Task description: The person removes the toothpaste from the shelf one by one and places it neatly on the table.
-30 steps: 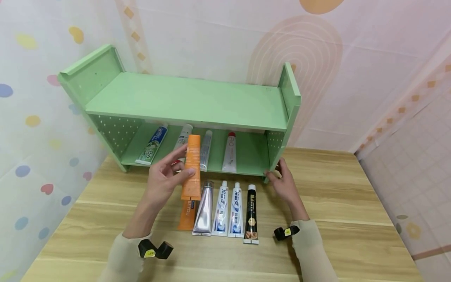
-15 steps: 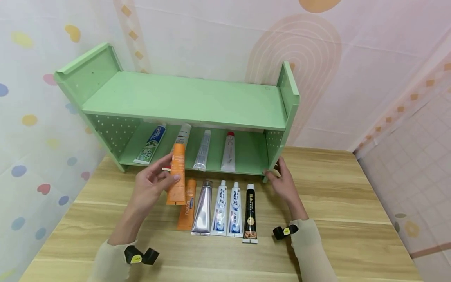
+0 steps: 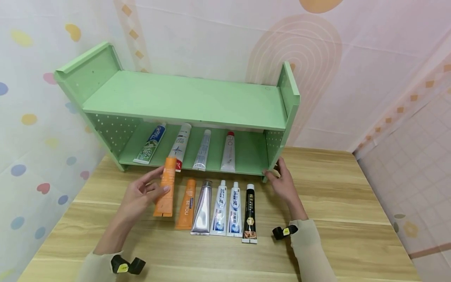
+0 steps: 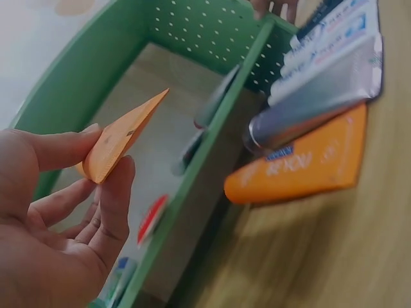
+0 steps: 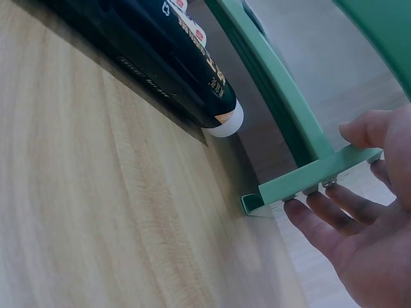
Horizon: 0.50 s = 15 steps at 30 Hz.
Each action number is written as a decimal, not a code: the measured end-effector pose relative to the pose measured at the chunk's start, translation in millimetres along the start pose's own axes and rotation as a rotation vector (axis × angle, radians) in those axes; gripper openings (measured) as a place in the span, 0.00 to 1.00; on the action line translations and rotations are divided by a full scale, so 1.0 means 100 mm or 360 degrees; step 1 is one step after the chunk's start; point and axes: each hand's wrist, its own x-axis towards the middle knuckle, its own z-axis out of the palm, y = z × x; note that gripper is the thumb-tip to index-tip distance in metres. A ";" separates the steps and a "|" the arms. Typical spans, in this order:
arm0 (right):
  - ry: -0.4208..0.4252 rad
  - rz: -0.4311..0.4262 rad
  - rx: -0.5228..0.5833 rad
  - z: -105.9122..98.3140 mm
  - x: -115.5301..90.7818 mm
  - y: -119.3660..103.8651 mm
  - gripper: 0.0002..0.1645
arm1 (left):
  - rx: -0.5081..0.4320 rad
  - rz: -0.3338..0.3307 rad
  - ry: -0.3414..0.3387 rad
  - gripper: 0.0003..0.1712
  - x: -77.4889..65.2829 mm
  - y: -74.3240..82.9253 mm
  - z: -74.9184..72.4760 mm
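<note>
My left hand (image 3: 142, 196) pinches an orange squeeze tube (image 3: 167, 192) between thumb and fingers, over the table just in front of the green shelf (image 3: 190, 102). In the left wrist view the flat end of this orange tube (image 4: 122, 138) faces the camera. A second orange tube (image 3: 186, 205), marked BEYOU, lies to its right on the table. My right hand (image 3: 283, 185) grips the lower front corner of the shelf's right side panel. The right wrist view shows the thumb on one face of the panel (image 5: 314, 173) and fingertips (image 5: 302, 215) on the other.
Beside the second orange tube lie a silver tube (image 3: 202, 209), two white toothpaste tubes (image 3: 220, 211) and a black one (image 3: 249, 215). Inside the shelf rest a green-blue tube (image 3: 150, 145), a white-red tube (image 3: 179, 145), a silvery tube (image 3: 202, 150) and a red-capped tube (image 3: 229, 152).
My left hand has carried the orange tube left and down toward me, uncovering the second orange tube and the white-red tube on the shelf. My right hand keeps its place on the shelf.
</note>
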 end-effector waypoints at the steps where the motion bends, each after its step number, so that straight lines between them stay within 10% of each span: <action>1: 0.0001 0.0003 0.0001 0.00 0.00 0.00 0.41 | 0.0014 -0.0008 -0.0009 0.39 -0.01 -0.02 -0.01; 15: -0.0003 -0.0003 0.0014 -0.01 0.00 0.01 0.40 | 0.0232 -0.0269 -0.0121 0.39 -0.09 -0.25 -0.07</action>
